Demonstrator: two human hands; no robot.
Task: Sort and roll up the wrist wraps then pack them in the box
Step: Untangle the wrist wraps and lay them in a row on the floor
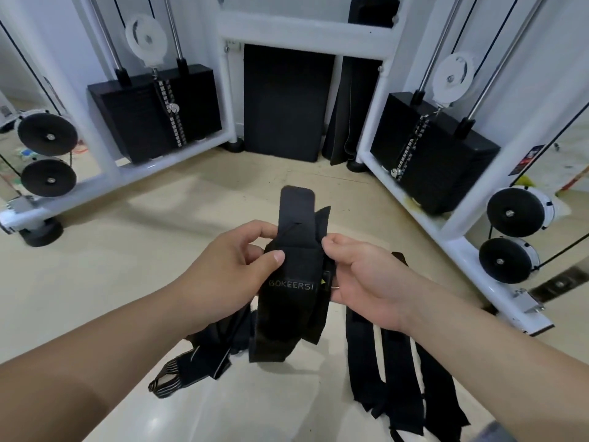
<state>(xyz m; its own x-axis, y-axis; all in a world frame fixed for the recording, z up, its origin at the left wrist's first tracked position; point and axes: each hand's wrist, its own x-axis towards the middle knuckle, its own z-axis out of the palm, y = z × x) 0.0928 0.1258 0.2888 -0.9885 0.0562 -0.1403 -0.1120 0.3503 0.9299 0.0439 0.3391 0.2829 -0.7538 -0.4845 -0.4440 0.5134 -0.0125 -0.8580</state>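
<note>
We've got both hands up over the cream tiled floor (127,256), and between them hangs the black fabric wrist wrap lettered BOKEERSI (293,301), one end standing up above the fingers. Our left hand (236,266) has its grip curled round the wrap's left edge, thumb pressed on the front; our right hand (360,275) pinches the right edge. Below and right of that wrap, a row of flat black straps (395,371) lies on the floor. Below and left, a dark heap of wraps with a striped end (204,355).
</note>
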